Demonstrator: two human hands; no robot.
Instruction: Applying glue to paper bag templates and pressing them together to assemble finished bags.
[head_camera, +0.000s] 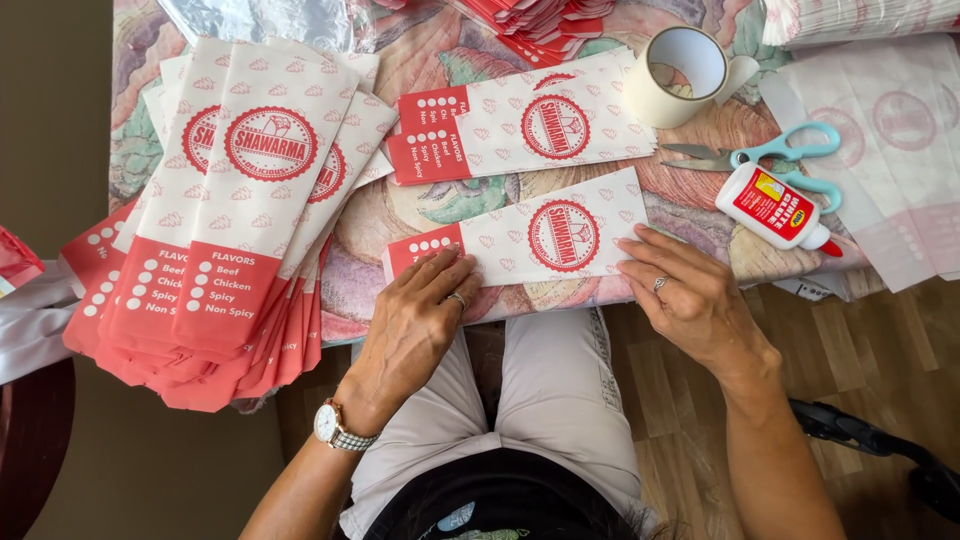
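Both hands (420, 310) (690, 295) flat on paper bag (530, 240) ends.

There is one view only, from a camera worn on the person's head, so nothing is shared with a second view. It looks almost straight down and close in, over the person's lap and the near edge of the patterned tablecloth (420, 215). The table fills the upper half of the frame; the wooden floor (690, 400) shows at 5 o'clock. The left hand (415, 320) and right hand (690, 295) sit just below centre, forearms entering from 6 o'clock. A fanned stack of red-and-white paper sleeves (235, 200) is at 9 o'clock, and the scissors (770, 155) lie toward 2 o'clock.
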